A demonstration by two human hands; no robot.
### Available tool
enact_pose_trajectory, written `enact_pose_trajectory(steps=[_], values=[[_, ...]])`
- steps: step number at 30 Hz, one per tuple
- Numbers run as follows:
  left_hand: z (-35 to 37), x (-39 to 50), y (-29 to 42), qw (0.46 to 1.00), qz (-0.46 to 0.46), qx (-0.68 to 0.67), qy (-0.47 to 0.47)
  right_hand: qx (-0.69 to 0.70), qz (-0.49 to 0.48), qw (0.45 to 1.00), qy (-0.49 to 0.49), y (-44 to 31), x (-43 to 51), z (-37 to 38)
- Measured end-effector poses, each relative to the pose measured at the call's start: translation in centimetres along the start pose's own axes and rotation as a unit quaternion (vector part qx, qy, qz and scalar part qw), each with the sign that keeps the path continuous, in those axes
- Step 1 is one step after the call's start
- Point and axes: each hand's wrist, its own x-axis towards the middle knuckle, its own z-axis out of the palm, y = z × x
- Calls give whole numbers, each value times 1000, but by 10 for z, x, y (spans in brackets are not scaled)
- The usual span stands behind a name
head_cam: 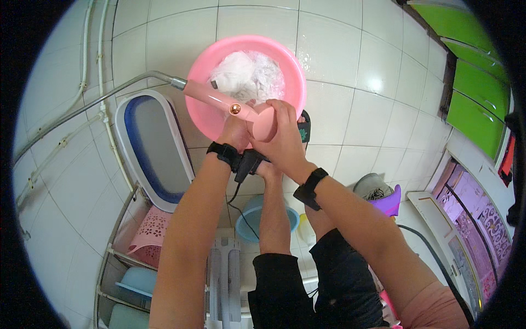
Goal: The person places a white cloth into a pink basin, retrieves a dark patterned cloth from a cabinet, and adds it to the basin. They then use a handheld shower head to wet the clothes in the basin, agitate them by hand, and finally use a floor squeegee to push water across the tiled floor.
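Note:
A pink shower head (263, 122) on a metal hose (102, 98) slants over the near side of a round pink plastic basin (296, 78). My right hand (287, 137) grips the shower head by its round head. White wet cloth (240, 70) and water lie in the basin. Beneath the shower head is my left hand (237, 132), at the basin's near edge; its fingers are largely hidden by the shower head, so I cannot tell what they hold. Black straps with devices are on both wrists.
A folding tub (154, 152), grey and blue, leans at the left wall near pipes. Below it stands a rack (104, 255) with a pink basket (150, 234). A light blue basin (292, 222) is between the legs and the rack. A grey bucket (367, 186) and green cabinets (476, 107) are at right.

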Motion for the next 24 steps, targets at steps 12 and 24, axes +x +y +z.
enact_pose_trajectory(steps=[12, 24], values=[[-5, 2, -22, 867, 238, 435, -59, -7, -14, 999, -37, 10, 8, -19], [-4, -4, -12, 448, 375, 810, 49, -42, -4, 998, -50, 23, 9, -30]])
